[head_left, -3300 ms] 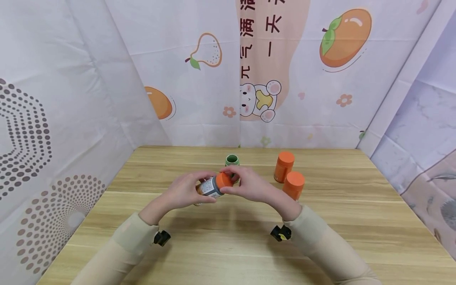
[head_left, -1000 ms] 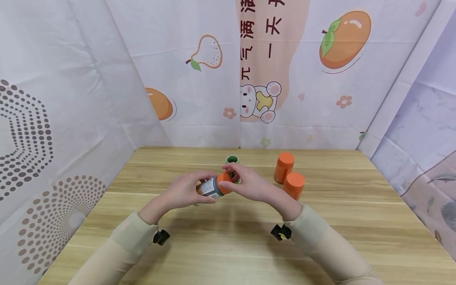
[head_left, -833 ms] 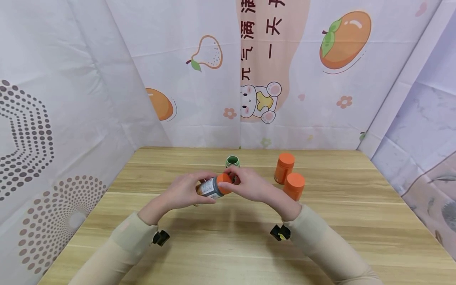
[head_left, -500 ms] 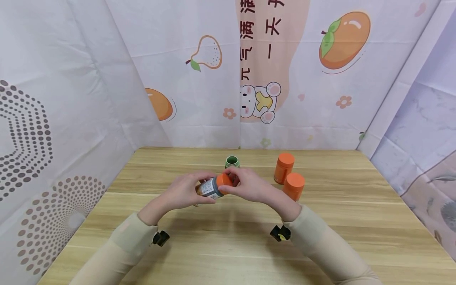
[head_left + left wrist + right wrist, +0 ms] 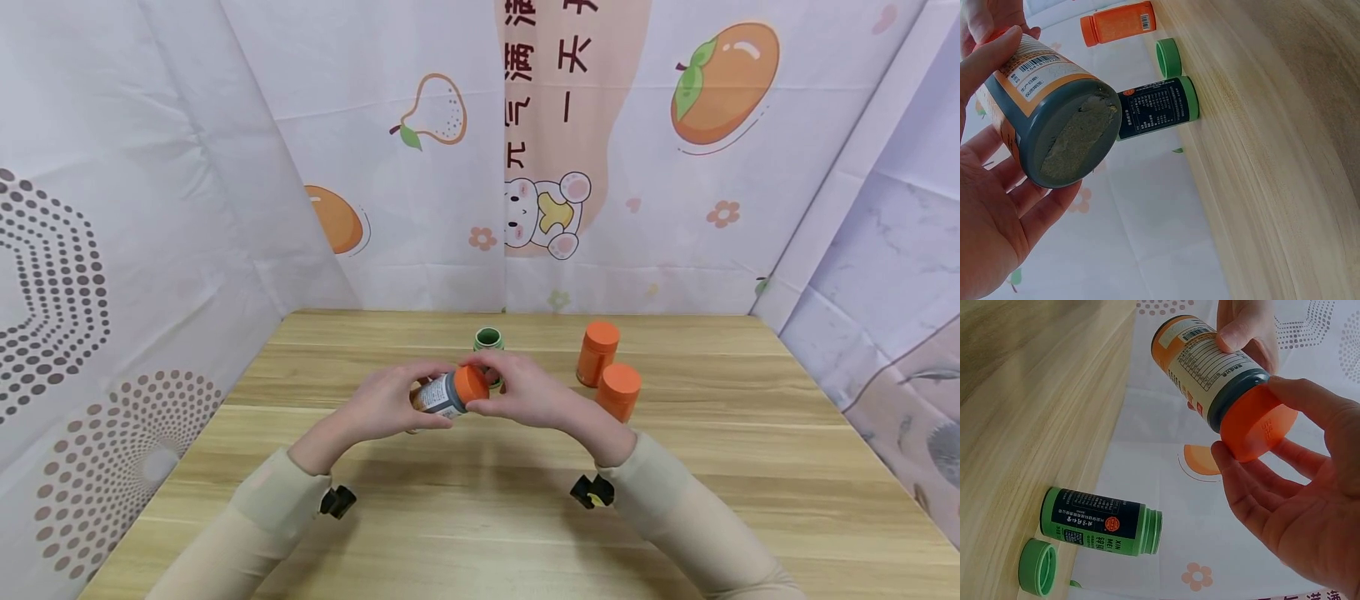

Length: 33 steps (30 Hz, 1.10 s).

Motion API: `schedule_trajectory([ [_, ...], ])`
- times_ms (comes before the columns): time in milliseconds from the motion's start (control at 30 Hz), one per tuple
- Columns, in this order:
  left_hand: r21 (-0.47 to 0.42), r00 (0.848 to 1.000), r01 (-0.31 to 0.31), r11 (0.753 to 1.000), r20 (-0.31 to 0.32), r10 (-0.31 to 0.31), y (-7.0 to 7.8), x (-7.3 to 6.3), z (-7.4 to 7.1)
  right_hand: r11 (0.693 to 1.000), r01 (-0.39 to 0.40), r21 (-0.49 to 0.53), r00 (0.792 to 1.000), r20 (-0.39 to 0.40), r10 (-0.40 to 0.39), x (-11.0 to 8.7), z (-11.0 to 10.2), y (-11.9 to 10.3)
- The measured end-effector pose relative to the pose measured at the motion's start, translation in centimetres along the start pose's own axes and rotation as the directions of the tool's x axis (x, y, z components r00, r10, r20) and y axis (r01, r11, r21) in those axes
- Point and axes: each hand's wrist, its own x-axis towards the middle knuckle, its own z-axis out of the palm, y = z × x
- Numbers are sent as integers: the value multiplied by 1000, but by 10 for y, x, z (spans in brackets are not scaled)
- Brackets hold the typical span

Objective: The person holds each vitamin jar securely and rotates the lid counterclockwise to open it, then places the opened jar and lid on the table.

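My left hand [image 5: 390,402] grips the body of a dark plastic bottle [image 5: 438,398] with an orange and white label, holding it tilted above the table. In the left wrist view its dark base [image 5: 1075,134] faces the camera. At its other end, my right hand [image 5: 528,392] pinches the orange cap [image 5: 1257,422] between thumb and fingers. The cap sits on the bottle's neck. Just beyond my hands stands a green bottle [image 5: 489,337] with an uncovered mouth and a dark label. Its neighbour on the table is a green cap [image 5: 1038,567], which my right hand hides in the head view.
Two orange bottles with orange caps stand to the right: a rear one [image 5: 597,354] and a nearer one [image 5: 618,392], close to my right forearm. A printed curtain [image 5: 420,208] hangs behind the wooden table [image 5: 720,417].
My right fingers have shifted around the orange cap; the thumb lay across it a second ago and now sits at its near side. My left hand and the bottle have hardly moved.
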Motion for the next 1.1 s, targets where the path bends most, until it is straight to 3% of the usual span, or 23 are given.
schedule_trajectory([
  [300, 17, 1000, -5, 1000, -9, 5, 0, -1, 0, 998, 53, -24, 998, -21, -54, -1, 3, 3],
  [733, 11, 1000, 1, 1000, -7, -1, -1, 0, 1, 990, -137, 32, 989, -44, 138, 3, 1, -3],
  [1100, 16, 1000, -9, 1000, -12, 10, 0, 1, 1, 984, -167, 68, 985, -32, 169, 5, 3, -2],
])
